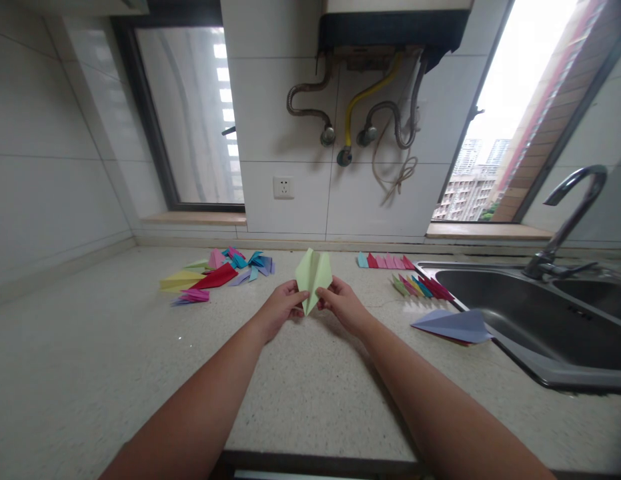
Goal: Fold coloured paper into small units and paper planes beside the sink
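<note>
Between my two hands is a pale green paper plane (313,272), its wings spread and its narrow end toward me. My left hand (283,303) grips its left side, thumb on top and fingers beneath. On the right side, my right hand (341,303) pinches it in the same way. The paper is held just above the speckled countertop (310,380). Fingers under the paper are partly hidden.
Left of my hands lies a pile of folded papers (223,273) in several colours. To the right are a row of small folded pieces (385,261), a second row (423,287) and a lavender paper plane (453,325) beside the sink (520,360). A faucet (565,227) rises behind.
</note>
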### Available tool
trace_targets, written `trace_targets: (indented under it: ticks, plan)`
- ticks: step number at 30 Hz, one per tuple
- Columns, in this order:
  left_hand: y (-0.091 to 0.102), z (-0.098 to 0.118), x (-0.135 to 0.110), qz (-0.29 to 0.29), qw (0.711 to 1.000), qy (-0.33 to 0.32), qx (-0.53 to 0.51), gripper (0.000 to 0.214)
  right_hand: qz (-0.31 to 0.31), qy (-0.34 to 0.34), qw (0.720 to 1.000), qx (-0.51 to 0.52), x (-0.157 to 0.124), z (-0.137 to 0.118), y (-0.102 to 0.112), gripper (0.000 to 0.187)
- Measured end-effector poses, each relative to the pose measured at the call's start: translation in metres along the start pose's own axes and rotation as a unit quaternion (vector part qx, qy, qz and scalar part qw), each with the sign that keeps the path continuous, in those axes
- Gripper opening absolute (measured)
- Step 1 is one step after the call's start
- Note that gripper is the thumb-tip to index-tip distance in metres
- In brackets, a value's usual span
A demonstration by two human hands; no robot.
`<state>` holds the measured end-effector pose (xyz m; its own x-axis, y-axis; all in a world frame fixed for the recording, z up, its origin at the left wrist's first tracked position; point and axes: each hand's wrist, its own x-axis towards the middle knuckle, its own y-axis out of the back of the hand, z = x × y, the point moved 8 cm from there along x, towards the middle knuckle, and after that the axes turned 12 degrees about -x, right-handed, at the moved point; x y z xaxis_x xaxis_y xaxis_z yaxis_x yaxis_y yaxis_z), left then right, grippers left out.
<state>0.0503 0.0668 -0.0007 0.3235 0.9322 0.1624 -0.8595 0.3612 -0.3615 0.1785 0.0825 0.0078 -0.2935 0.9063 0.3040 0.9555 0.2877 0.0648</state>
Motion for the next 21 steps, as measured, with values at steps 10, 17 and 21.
trace_targets:
  ticks: [10,17,21]
  plan:
    - [0.008,0.001,0.003,0.034,0.999,-0.013,-0.006,0.040,0.101,0.038,0.993,-0.045,0.004,-0.004,0.021,0.040]
    - [0.015,0.008,0.004,0.066,0.996,-0.057,0.015,0.036,0.201,0.159,0.937,-0.237,-0.011,-0.041,0.031,0.029]
    - [0.019,0.011,0.006,0.095,0.990,-0.089,0.057,0.037,0.123,0.175,0.916,-0.338,-0.018,-0.051,0.008,0.017]
